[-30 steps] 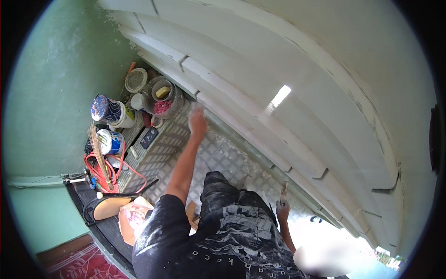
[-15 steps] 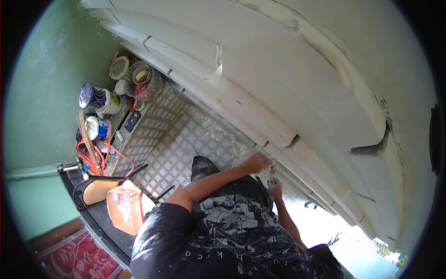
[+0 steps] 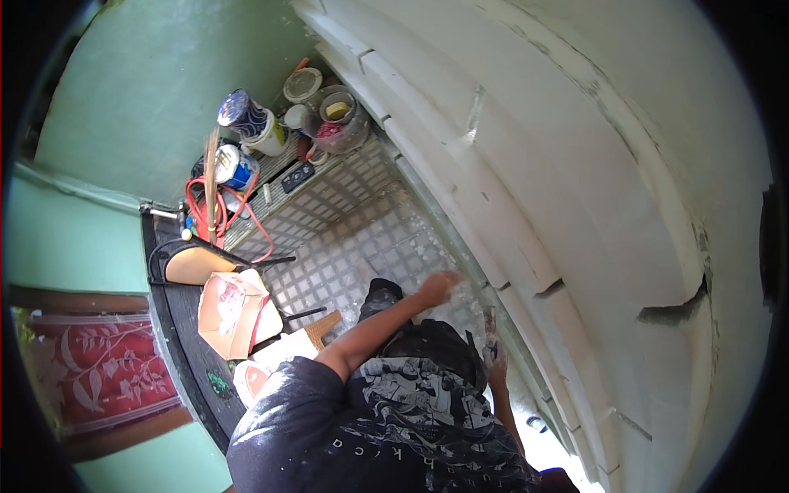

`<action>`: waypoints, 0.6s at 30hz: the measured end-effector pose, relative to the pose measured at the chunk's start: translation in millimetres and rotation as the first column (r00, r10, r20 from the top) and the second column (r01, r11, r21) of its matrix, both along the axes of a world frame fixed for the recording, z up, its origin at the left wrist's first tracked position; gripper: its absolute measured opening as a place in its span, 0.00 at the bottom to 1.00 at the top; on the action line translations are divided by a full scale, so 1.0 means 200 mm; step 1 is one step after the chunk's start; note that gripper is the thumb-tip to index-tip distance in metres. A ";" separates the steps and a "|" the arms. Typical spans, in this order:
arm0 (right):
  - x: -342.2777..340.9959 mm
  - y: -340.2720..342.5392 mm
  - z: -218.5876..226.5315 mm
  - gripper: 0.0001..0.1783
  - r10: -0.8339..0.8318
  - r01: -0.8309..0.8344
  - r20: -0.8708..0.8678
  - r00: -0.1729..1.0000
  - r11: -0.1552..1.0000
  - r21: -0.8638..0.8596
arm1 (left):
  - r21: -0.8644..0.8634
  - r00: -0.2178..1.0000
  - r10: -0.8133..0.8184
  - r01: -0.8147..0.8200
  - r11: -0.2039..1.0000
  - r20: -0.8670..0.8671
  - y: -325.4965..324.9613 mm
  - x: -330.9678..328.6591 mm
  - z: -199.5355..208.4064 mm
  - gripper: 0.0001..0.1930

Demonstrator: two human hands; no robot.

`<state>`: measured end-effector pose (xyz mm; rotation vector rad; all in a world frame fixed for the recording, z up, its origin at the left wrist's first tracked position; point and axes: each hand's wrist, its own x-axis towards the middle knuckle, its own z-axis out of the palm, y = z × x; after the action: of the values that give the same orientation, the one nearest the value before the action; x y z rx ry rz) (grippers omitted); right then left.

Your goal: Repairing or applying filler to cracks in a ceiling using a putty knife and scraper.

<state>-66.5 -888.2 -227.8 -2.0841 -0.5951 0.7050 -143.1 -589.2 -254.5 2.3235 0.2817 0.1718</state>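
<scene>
My right hand (image 3: 496,360), dusted with white, is closed around the handle of what looks like a putty knife (image 3: 490,319). Its narrow, smeared blade points away from me, beside the white wall. Left of the blade and apart from it is my left hand (image 3: 440,287), above the tiled floor. Motion smears its fingers, so I cannot make out whether it holds anything. On my right rises the white wall (image 3: 534,181), built up in stepped bands with dark notches and rough, patched seams.
A low slatted bench (image 3: 283,193) at the far left carries paint tins (image 3: 238,167), a clear tub (image 3: 353,131), a straw broom (image 3: 211,189) and a red hose (image 3: 261,238). Nearer stand a chair (image 3: 193,267) and an open cardboard box (image 3: 215,324). White crumbs litter the tiled floor (image 3: 353,255).
My left hand has moved away from the putty knife blade, leaving a gap. The view has turned, so the bench and box appear further right. The right hand keeps its hold.
</scene>
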 end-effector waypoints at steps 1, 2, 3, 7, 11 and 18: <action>0.02 0.05 0.04 0.14 0.016 -0.016 -0.002 1.000 1.000 0.006 | 0.007 0.998 0.061 -0.061 0.998 0.006 0.09 -0.05 0.01 0.34; 0.05 0.10 0.07 0.13 0.023 -0.023 -0.015 1.000 0.999 -0.027 | 0.012 0.997 0.072 -0.072 0.997 0.005 0.15 -0.08 0.04 0.34; 0.06 0.13 0.09 0.13 0.025 -0.027 -0.026 0.999 0.998 -0.062 | 0.058 0.991 0.136 -0.135 0.989 -0.010 0.20 -0.10 0.09 0.38; 0.10 0.24 -0.02 0.16 0.007 -0.008 0.016 1.000 1.000 0.009 | 0.228 0.971 0.234 -0.217 0.949 -0.048 0.37 -0.05 0.21 0.45; 0.10 0.35 0.04 0.19 0.133 -0.121 0.124 0.983 0.988 -0.099 | 0.274 0.968 0.214 -0.243 0.931 0.132 0.55 0.03 0.25 0.43; -0.02 0.36 0.02 0.14 -0.007 0.010 0.019 1.000 0.984 -0.177 | 0.460 0.920 -0.300 0.159 0.873 0.251 1.01 0.15 0.20 0.40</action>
<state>-69.6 -815.9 -224.0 -2.2578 -0.5506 0.7585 -112.5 -387.9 -214.0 2.6918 -0.2264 0.5262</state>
